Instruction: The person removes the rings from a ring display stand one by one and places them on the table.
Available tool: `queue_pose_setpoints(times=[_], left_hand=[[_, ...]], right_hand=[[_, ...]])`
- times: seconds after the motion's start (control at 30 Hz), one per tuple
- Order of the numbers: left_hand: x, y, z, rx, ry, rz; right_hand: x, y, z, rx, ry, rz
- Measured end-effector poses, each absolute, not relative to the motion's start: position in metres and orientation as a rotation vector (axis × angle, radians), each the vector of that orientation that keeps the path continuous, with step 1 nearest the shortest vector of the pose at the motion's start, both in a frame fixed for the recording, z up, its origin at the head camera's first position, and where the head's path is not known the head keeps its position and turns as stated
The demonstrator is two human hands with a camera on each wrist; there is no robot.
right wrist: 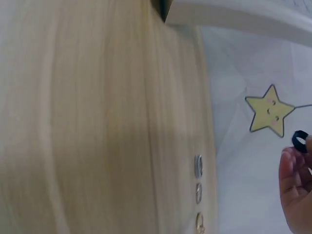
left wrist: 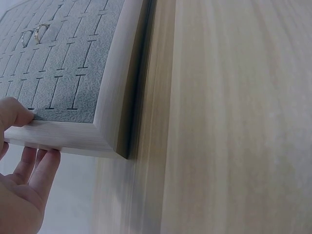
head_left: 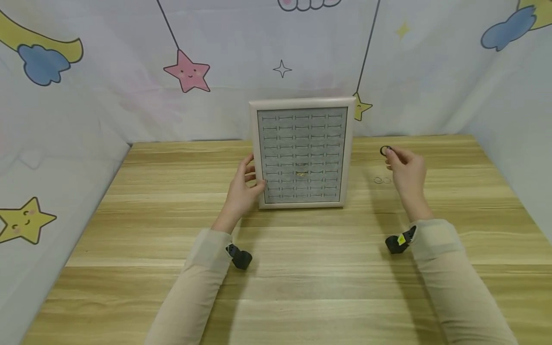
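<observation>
An upright ring display board [head_left: 350, 158] with a pale frame and grey slotted lining stands on the table. My left hand [head_left: 242, 191] grips its left edge, thumb in front and fingers behind. Two rings sit in the middle column of slots: a gold ring [left wrist: 41, 32] and a silver ring [left wrist: 24, 39]. Right of the board, my right hand [head_left: 408, 175] pinches a black ring [right wrist: 296, 141] above the table. Below that hand lie a wide silver ring [right wrist: 198, 166], a thinner silver ring [right wrist: 198, 193] and a gold-coloured ring [right wrist: 199, 223].
The wooden table [head_left: 297, 268] spreads in front of the board and to both sides. Behind it hangs a white curtain [head_left: 241, 57] printed with stars, moons and clouds. Each sleeve cuff carries a small black wrist camera, such as the right camera [head_left: 396, 244].
</observation>
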State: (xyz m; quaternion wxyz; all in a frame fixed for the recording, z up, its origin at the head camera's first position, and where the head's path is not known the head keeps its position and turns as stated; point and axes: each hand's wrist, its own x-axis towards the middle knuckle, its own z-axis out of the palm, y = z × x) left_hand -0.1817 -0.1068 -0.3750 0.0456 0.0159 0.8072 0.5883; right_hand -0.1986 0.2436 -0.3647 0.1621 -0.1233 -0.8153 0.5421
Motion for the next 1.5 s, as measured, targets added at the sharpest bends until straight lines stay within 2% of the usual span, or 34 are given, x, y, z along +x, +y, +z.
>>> queue_pose_setpoints(times=[0.6, 1.5], left_hand=[[-0.18, -0.107, -0.374, 0.071, 2.475, 1.79], [-0.18, -0.106, -0.372, 0.042, 2.443, 1.795]], right_hand=[[-0.19, 0.282, -0.387, -0.487, -2.914, 1.234], [-0.187, 0.307, -0.386, -0.728, -2.959, 1.153]])
